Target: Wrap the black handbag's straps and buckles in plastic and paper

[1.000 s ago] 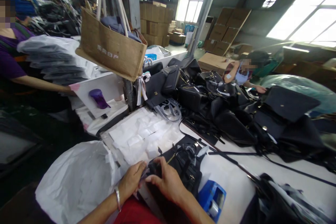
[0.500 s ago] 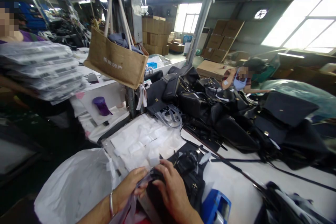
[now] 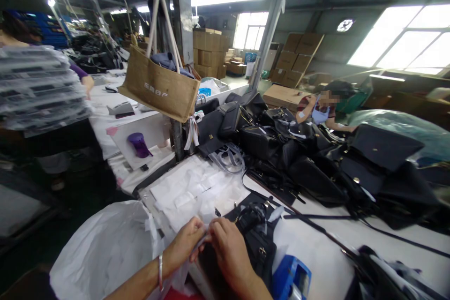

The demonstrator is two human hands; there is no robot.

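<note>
My left hand [image 3: 186,240], with a silver bangle at its wrist, is closed in a pinch on a thin translucent plastic film [image 3: 201,242]. My right hand [image 3: 229,249] is closed too, its fingertips meeting the left ones at the film. Part of a black bag piece [image 3: 210,267] shows below and between the hands, mostly hidden by them. Just right of my right hand lies a black bag [image 3: 258,239] with gold buckles and wrapped handles. A blue tape dispenser [image 3: 291,275] stands beside that bag.
A large white plastic bag [image 3: 101,248] gapes open at lower left. White paper sheets [image 3: 190,187] cover the table ahead. Several black bags [image 3: 267,145] are heaped behind. A brown tote [image 3: 160,86] hangs from a post. At left, a person carries stacked wrapped packages [image 3: 38,89]; another person sits behind the heap.
My right hand's spread fingers have closed and drawn in against my left fingertips. The person at left has moved further left with the stack of packages.
</note>
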